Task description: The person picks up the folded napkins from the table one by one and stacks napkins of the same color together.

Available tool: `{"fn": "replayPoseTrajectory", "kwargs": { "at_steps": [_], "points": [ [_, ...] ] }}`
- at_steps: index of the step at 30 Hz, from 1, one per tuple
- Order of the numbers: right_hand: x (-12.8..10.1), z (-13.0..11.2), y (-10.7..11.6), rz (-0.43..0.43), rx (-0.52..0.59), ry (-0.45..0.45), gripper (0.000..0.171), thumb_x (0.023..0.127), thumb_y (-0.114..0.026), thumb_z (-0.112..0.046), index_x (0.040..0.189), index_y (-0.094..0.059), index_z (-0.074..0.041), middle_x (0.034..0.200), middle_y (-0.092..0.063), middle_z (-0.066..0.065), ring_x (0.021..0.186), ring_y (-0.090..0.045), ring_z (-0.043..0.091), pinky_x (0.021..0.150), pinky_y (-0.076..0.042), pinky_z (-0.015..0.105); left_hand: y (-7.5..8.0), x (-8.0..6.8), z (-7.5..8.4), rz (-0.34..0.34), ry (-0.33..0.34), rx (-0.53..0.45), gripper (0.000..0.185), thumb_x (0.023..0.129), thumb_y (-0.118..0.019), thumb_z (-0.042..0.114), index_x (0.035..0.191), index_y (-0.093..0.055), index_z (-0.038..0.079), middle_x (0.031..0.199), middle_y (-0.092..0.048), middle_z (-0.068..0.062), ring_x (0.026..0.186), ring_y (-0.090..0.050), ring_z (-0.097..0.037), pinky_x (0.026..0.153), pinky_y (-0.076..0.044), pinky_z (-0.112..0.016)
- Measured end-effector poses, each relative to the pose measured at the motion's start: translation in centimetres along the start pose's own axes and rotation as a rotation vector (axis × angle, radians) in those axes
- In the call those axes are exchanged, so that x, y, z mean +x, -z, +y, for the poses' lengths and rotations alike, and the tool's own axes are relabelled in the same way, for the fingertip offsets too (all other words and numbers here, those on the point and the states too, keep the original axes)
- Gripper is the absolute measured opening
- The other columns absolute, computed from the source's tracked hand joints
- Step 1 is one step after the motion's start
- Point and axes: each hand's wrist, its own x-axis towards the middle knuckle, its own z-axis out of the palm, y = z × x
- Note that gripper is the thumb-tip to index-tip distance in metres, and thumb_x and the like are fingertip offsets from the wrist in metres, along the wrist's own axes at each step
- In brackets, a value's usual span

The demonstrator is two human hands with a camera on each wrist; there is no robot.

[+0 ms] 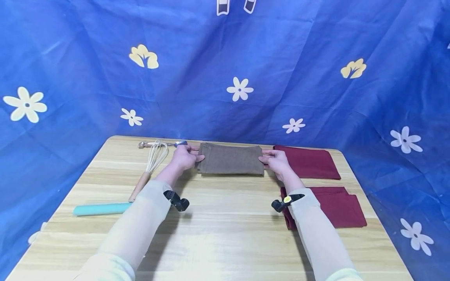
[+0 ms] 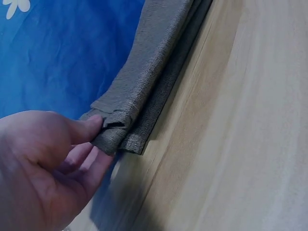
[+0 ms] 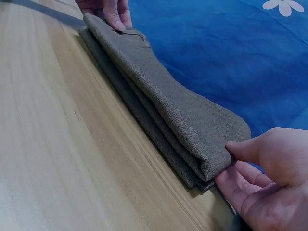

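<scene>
A folded grey-brown cloth (image 1: pixel 232 160) lies at the table's back edge, in several layers. My left hand (image 1: pixel 185 157) pinches its left end, thumb on top and fingers beneath, as the left wrist view shows with the cloth's corner (image 2: pixel 113 137). At the opposite end my right hand (image 1: pixel 277 160) pinches the layers the same way. In the right wrist view the upper fold (image 3: pixel 178 110) sits raised a little over a lower layer that lies close on the wood. Both wrists wear black camera straps.
Two folded dark red cloths, one at the back right (image 1: pixel 313 162) and one nearer (image 1: pixel 341 208), lie beside my right arm. Left of my left arm are a whisk (image 1: pixel 142 185), a turquoise stick-like item (image 1: pixel 100 209) and a thin metal utensil (image 1: pixel 142 144). A blue curtain hangs behind the table.
</scene>
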Motion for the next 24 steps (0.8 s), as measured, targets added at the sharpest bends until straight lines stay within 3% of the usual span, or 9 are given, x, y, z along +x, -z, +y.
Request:
{"fn": "replayPoseTrajectory", "kwargs": {
  "at_steps": [11,18,24],
  "points": [
    [-0.2,-1.0,0.0,0.023,-0.024,0.059,0.038,0.096,-0.073,0.006,0.131,-0.063,0.013,0.097,-0.074,0.007,0.078,-0.069,0.008,0.068,-0.061,0.026,0.4,0.0,1.1,0.033,-0.053,-0.045,0.045,0.091,-0.084,0.002,0.133,-0.068,-0.003,0.118,-0.071,-0.024,0.102,-0.069,-0.029,0.069,-0.060,-0.023],
    [0.2,-1.4,0.0,0.017,0.009,0.049,0.035,0.094,-0.074,0.009,0.127,-0.064,0.013,0.089,-0.074,0.001,0.076,-0.070,0.008,0.068,-0.062,0.027,0.6,0.4,1.3,0.020,-0.055,-0.036,0.045,0.092,-0.083,0.003,0.134,-0.068,-0.003,0.120,-0.072,-0.026,0.102,-0.070,-0.027,0.069,-0.059,-0.021],
    [0.4,-1.1,0.1,0.020,-0.019,0.043,0.037,0.094,-0.073,0.009,0.130,-0.063,0.013,0.099,-0.073,0.008,0.078,-0.070,0.009,0.067,-0.062,0.026,0.3,0.5,1.2,0.003,-0.008,-0.074,0.047,0.091,-0.083,0.001,0.135,-0.067,-0.001,0.124,-0.070,-0.025,0.107,-0.071,-0.032,0.080,-0.062,-0.027]
  ]
}}
